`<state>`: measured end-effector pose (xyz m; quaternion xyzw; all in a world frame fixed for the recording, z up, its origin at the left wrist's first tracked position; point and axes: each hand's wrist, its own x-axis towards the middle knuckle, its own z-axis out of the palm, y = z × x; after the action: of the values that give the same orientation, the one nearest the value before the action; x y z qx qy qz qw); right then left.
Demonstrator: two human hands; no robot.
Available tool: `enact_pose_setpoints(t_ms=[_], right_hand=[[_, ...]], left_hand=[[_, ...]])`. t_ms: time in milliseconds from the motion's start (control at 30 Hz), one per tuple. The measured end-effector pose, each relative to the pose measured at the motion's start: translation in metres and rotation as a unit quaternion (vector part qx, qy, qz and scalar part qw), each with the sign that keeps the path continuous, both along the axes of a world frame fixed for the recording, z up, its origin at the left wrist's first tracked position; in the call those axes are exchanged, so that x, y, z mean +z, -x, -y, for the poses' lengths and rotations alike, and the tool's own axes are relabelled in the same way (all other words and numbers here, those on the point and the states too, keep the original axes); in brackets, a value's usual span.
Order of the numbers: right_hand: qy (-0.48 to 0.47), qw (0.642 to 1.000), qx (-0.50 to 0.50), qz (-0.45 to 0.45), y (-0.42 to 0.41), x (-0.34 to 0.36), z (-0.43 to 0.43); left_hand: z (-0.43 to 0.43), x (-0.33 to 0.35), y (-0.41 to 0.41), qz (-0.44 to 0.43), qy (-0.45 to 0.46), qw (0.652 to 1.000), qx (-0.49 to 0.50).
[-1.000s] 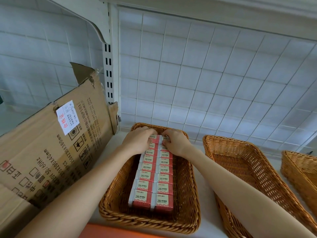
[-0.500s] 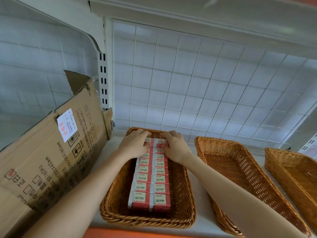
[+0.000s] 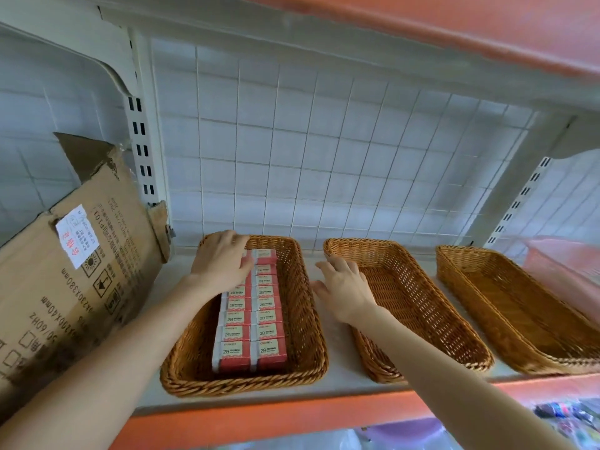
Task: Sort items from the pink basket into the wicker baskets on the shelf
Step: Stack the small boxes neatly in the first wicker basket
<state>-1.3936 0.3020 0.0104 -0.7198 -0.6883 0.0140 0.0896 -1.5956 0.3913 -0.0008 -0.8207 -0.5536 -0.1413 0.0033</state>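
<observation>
Presently, boxes (image 3: 251, 319) are packed in two tight rows in the left wicker basket (image 3: 243, 386), likely to save room. Left hand (image 3: 222, 264) is laid flat on the far boxes, probably to square them; right hand (image 3: 344, 287) is held spread, empty. Pink basket (image 3: 565, 271) is blurred at right.

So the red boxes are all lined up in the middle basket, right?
No. The head view shows the red boxes all lined up in the left basket, not the middle basket, which looks empty.
</observation>
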Motion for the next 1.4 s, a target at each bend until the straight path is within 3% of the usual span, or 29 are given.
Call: enact_pose_setpoints(t_ms=[267,833,1233,1400], right_hand=[[-0.022,0.998,-0.054,-0.009,-0.086,0.013,0.073],[-0.021,0.982,-0.188,-0.010,-0.326,0.002,0.325],[-0.014,0.966,-0.255,-0.031,-0.435,-0.013,0.372],[-0.028,0.959,-0.279,-0.034,-0.504,-0.005,0.357]], left_hand=[[0.081,0.023,-0.082,-0.046,-0.003,0.998,-0.032],[0.297,0.013,-0.354,-0.032,0.007,0.976,-0.213],[0.311,0.010,-0.488,-0.060,-0.003,0.948,-0.313],[0.287,0.019,-0.557,-0.028,-0.002,0.944,-0.329]])
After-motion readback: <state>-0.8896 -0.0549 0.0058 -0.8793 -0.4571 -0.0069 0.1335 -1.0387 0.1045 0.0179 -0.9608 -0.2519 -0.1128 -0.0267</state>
